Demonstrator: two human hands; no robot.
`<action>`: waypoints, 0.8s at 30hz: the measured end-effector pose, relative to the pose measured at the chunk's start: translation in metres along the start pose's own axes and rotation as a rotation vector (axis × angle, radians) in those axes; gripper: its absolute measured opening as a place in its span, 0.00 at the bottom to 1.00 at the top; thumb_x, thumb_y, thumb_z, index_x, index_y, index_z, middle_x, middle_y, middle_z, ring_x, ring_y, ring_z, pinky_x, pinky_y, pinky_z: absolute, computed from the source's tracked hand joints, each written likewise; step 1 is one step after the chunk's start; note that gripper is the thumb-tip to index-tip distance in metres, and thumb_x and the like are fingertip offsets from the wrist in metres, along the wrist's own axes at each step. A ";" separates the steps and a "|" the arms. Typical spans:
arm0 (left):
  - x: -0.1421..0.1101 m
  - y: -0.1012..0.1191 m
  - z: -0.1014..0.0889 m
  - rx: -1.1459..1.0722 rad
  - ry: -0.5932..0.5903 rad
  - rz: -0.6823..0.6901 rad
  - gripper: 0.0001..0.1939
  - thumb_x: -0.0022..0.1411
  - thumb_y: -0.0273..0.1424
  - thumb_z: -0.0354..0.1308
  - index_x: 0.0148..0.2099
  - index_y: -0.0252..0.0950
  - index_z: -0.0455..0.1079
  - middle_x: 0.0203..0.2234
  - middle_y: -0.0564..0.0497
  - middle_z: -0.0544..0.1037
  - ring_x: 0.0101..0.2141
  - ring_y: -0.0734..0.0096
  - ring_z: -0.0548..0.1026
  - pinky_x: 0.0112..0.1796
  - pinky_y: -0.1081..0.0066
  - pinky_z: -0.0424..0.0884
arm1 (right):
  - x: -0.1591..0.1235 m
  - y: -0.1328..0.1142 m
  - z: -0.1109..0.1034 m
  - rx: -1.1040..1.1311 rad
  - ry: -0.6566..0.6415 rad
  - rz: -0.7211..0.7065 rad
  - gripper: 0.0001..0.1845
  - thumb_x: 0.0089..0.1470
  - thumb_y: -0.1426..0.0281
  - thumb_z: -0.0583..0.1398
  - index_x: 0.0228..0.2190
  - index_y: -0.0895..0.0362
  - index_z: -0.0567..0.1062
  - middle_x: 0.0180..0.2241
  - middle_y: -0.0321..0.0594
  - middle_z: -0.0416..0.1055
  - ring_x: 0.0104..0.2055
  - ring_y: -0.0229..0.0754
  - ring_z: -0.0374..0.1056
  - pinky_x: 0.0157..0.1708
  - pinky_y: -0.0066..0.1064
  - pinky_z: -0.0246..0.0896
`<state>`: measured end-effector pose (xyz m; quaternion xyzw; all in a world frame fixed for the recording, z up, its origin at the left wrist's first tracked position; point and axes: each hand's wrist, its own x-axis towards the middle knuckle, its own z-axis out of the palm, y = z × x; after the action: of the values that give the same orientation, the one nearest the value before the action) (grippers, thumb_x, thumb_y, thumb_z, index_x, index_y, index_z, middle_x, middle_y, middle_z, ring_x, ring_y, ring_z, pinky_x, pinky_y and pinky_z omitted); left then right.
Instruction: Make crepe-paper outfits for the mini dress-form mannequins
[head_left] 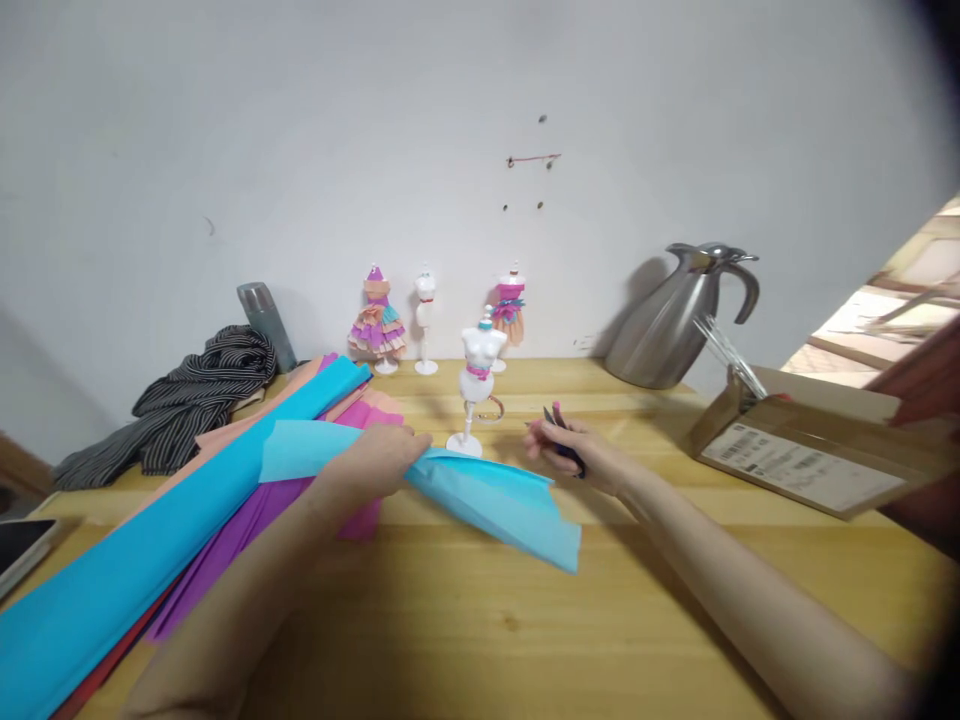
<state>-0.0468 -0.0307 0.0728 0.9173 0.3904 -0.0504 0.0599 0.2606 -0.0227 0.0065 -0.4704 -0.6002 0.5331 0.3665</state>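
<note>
Firmly, the left hand [386, 458] is clamped on a light blue paper strip [495, 500] at the centre of the frame, one end fanning toward lower centre, the other lying over the papers at left. Right of centre, the right hand [577, 452] is closed around dark-handled scissors [571, 462], near the strip but apart from it.

Just behind the strip stands a white mannequin [484, 348], pink band at the waist, teal at the neck. Left of the hands, a pile of coloured papers [232, 530] shows bright blue, purple, pink, peach and red.

At right, a cardboard box [862, 428] bears one white label [799, 465] with barcodes; its print is too small to read. Thin clear sticks [724, 345] poke out of the box.

All this rests on a pale, wood-grained worktop [510, 640] against a plain grey-white wall [375, 120] with five small dark spots; a bright opening shows at the right edge.

Along the back, three more mannequins make four altogether: a ruffled one [377, 320], a bare one [425, 310] and a pink-topped one [511, 300]. One steel jug [660, 330] stands upper right; one flask [266, 320] and one striped cloth [202, 390] sit at left.
</note>
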 end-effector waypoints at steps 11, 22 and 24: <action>0.026 -0.011 0.027 -0.180 -0.191 0.142 0.44 0.52 0.46 0.62 0.66 0.36 0.51 0.57 0.38 0.67 0.54 0.50 0.68 0.50 0.61 0.64 | 0.004 0.006 0.010 -0.765 -0.193 -0.126 0.11 0.43 0.69 0.60 0.33 0.57 0.74 0.29 0.36 0.70 0.31 0.40 0.63 0.31 0.29 0.55; 0.038 -0.002 0.033 -0.010 -0.041 0.045 0.20 0.65 0.42 0.47 0.50 0.34 0.70 0.41 0.42 0.78 0.42 0.55 0.75 0.39 0.65 0.68 | 0.013 0.021 0.012 -1.012 0.245 -0.302 0.08 0.50 0.71 0.54 0.25 0.56 0.72 0.27 0.41 0.71 0.30 0.42 0.64 0.31 0.30 0.54; 0.038 0.000 0.034 0.026 -0.035 0.024 0.18 0.63 0.37 0.51 0.50 0.33 0.69 0.42 0.41 0.78 0.42 0.54 0.76 0.38 0.65 0.68 | 0.012 0.022 0.012 -0.972 0.322 -0.364 0.10 0.53 0.69 0.53 0.27 0.56 0.73 0.29 0.42 0.71 0.32 0.42 0.65 0.33 0.31 0.56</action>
<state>-0.0225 -0.0084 0.0344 0.9215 0.3777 -0.0709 0.0556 0.2493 -0.0154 -0.0179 -0.5500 -0.7856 0.0431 0.2803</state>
